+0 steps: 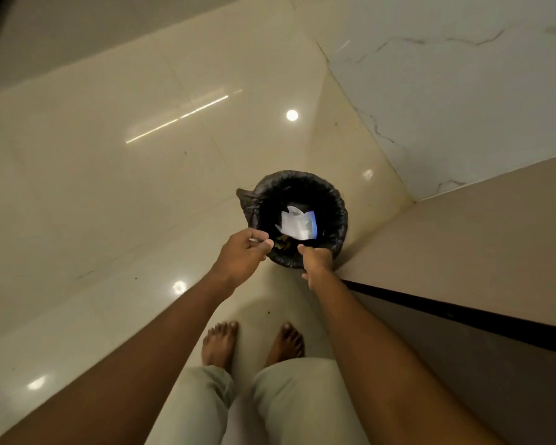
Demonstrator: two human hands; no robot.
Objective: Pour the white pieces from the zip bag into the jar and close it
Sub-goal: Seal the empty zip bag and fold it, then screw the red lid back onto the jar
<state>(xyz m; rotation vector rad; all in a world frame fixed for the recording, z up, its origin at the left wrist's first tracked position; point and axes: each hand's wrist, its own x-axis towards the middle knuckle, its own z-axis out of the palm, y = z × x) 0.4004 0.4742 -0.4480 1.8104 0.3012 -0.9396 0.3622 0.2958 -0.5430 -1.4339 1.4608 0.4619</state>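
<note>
Hovering your 2 hands, left hand [244, 248] and right hand [315, 260], loosely curled and empty, above the bin [334, 203], the zip bag [297, 224] lies discarded below them.

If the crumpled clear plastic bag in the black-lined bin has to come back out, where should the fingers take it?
Come straight down through the open top of the round bin with the black liner. Pinch the upturned peak of the crumpled clear plastic bag with the blue edge, at its far side. It sticks up free of the debris beneath. Both the left hand and right hand hover at the near rim.
</note>
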